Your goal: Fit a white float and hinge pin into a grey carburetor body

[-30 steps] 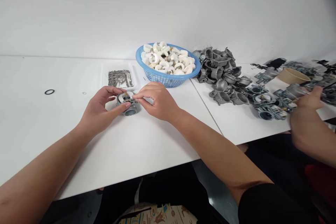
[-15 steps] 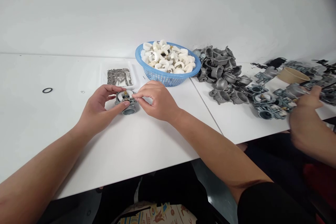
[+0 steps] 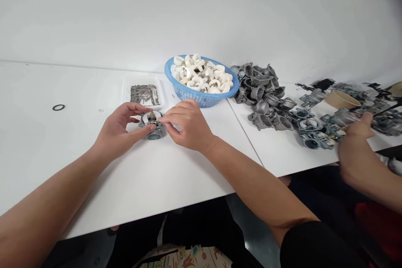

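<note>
A grey metal carburetor body [image 3: 153, 127] with a white float on top sits on the white table [image 3: 157, 176]. My left hand [image 3: 117, 132] grips it from the left, thumb and fingers wrapped round its sides. My right hand [image 3: 188, 123] pinches at its top right edge with fingertips pressed together; whatever small part they hold is hidden. Just behind lies a clear tray of thin metal pins [image 3: 144, 93].
A blue basket [image 3: 201, 90] of white floats stands behind my right hand. Right of it lies a heap of grey metal castings [image 3: 264, 96] and assembled carburetors [image 3: 314, 132]. Another person's hand [image 3: 356, 142] works at the far right near a brown paper bowl [image 3: 341, 99]. A black ring [image 3: 58, 107] lies far left.
My hands stay on the carburetor body with only slight finger shifts. The other person's hand at the right has moved a little leftward.
</note>
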`<state>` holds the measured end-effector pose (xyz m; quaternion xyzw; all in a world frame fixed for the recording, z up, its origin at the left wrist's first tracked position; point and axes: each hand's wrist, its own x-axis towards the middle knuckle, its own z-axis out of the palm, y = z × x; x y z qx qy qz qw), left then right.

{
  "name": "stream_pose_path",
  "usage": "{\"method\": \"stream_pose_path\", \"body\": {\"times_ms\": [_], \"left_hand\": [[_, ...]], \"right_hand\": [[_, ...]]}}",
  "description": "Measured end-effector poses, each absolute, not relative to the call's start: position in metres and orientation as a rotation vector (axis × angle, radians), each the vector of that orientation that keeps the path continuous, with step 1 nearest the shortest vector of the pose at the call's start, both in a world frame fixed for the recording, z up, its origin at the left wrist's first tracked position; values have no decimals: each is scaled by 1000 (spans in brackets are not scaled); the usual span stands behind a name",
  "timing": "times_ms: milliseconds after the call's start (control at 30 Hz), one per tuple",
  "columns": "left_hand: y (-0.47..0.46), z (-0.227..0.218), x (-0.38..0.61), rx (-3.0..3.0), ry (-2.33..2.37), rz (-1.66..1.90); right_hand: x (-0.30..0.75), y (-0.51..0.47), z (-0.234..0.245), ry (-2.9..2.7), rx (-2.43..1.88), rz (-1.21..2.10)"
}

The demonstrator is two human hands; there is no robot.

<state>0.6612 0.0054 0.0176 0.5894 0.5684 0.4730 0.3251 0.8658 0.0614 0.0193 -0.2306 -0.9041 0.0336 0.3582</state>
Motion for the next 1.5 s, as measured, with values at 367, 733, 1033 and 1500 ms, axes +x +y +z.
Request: {"method": "stream_pose_path", "body": {"times_ms": [367,733,1033,1500], "left_hand": [[8,13,656,1550,1413,1200],[8,12,655,1550,1352,1218],[6,16,656,1547,1371,1189],[10,12,651,1477,1363,1191]], "right_hand": [[870,64,24,-2421,-563,49],[867,59,24,-2324,-599,283],[866,60,20,-2303,-614,412],[861,57,18,-2151,-662,354]]}}
